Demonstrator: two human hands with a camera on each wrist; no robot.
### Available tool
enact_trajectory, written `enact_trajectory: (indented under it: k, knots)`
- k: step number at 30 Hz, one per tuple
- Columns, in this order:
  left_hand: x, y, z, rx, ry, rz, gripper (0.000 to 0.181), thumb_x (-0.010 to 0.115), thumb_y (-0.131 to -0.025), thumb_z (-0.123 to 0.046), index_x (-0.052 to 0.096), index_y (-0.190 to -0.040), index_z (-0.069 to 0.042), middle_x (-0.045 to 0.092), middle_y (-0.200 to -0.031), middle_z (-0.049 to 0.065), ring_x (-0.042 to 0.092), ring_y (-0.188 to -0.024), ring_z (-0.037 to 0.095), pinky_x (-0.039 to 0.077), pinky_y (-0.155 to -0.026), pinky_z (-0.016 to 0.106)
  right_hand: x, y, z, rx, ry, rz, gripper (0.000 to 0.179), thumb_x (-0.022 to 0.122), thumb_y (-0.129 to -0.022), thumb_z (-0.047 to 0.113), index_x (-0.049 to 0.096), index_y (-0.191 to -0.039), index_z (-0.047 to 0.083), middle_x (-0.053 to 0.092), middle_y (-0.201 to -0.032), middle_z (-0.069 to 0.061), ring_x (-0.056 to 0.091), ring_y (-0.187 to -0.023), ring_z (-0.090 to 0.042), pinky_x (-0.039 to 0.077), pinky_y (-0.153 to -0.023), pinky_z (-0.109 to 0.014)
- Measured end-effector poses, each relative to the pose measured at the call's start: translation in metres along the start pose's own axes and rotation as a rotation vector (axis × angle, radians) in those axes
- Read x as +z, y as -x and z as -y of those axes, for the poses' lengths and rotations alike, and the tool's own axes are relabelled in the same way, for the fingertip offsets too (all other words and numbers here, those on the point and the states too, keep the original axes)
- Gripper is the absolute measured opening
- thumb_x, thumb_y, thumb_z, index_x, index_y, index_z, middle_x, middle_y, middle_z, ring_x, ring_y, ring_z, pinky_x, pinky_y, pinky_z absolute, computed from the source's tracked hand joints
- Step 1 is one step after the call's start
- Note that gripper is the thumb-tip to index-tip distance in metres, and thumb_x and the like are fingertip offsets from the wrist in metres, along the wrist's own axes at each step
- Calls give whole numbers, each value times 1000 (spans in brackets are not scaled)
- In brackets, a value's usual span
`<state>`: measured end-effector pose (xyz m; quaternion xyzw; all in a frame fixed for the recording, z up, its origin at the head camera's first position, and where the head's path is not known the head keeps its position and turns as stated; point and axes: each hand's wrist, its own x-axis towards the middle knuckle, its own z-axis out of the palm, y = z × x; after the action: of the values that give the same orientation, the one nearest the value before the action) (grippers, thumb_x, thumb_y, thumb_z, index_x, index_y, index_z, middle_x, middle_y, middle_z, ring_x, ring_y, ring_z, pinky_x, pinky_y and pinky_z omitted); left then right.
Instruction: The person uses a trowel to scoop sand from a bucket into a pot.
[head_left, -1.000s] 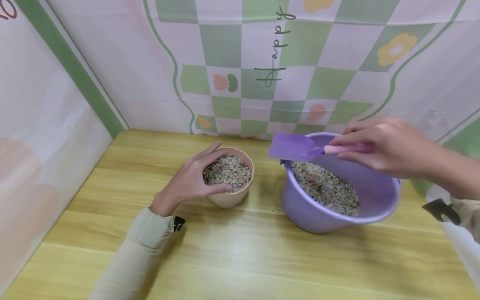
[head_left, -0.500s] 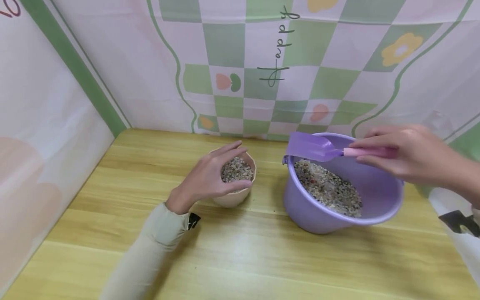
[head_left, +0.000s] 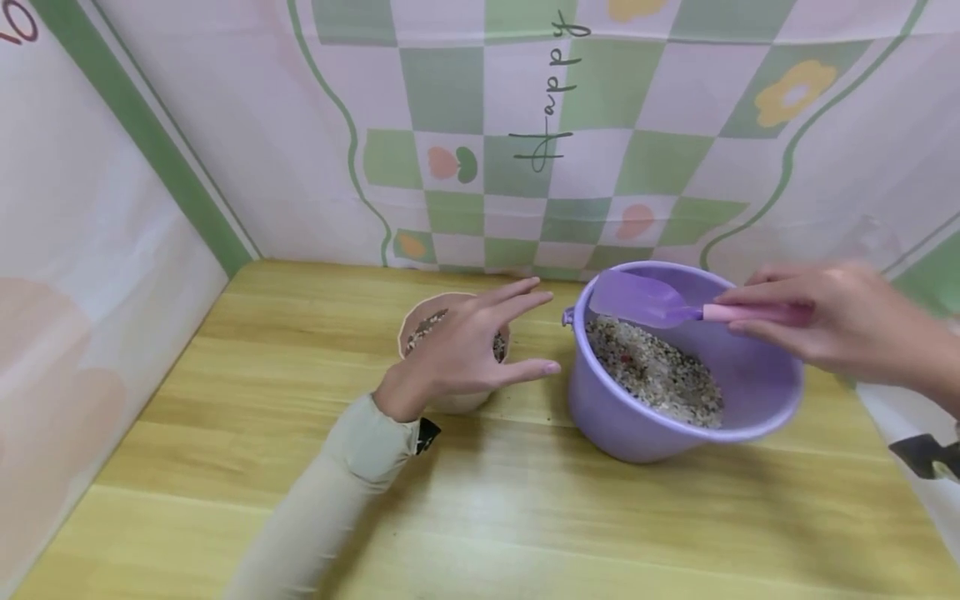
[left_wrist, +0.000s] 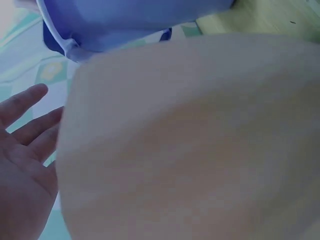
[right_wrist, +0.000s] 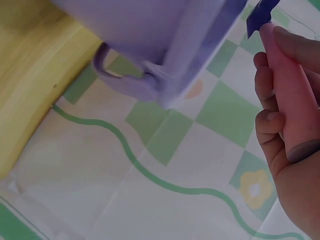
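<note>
My right hand (head_left: 836,321) grips the pink handle of a toy shovel (head_left: 637,300), whose purple blade is over the left rim of a purple bucket (head_left: 630,433). The handle (right_wrist: 292,90) lies across the curled fingers in the right wrist view. The bucket holds pebbly gravel (head_left: 660,375). My left hand (head_left: 468,346), fingers spread, reaches across a beige pot (head_left: 420,312) toward the bucket and covers much of the gravel in the pot. In the left wrist view, the pot's wall (left_wrist: 190,140) fills most of the picture, with the hand's palm at left.
A light wooden table (head_left: 480,517) carries both containers. Behind it hangs a checkered green and white cloth (head_left: 442,92), close to the bucket, with a white cloth wall (head_left: 112,208) at the left. The bucket's lug (head_left: 567,317) sticks out on its left side.
My left hand has moved right, off the pot's left side and across its top, with fingers opening toward the bucket. The shovel has shifted right and slightly down over the bucket.
</note>
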<state>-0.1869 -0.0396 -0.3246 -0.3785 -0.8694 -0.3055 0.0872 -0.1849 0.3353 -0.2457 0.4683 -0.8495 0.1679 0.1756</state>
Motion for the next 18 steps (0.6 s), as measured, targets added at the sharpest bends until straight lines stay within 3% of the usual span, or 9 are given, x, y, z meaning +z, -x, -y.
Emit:
enact_trajectory:
  k: [9, 14, 18]
  knots:
    - [9, -7, -14, -74, 50, 71, 77, 49, -86, -79, 41, -151, -39, 31, -160, -8, 52, -131, 18, 44, -107, 39, 5, 12, -1, 54, 82, 40, 42, 88, -61, 5, 81, -99, 20, 76, -89, 0, 61, -62, 3, 48, -52, -11]
    - [17, -16, -17, -60, 36, 102, 78, 53, -86, -75, 39, -152, -36, 28, -162, -4, 48, -135, 26, 42, -108, 46, 9, 18, -4, 94, 152, 76, 41, 90, -57, 8, 82, -95, 24, 76, -88, 1, 68, -69, -9, 52, -59, -15]
    - [22, -23, -19, -68, 8, 136, 78, 56, -86, -75, 40, -152, -37, 25, -163, -6, 44, -138, 27, 43, -108, 47, 9, 21, -7, 128, 190, 115, 34, 91, -59, 16, 82, -91, 22, 75, -87, 3, 67, -67, -11, 53, -55, -22]
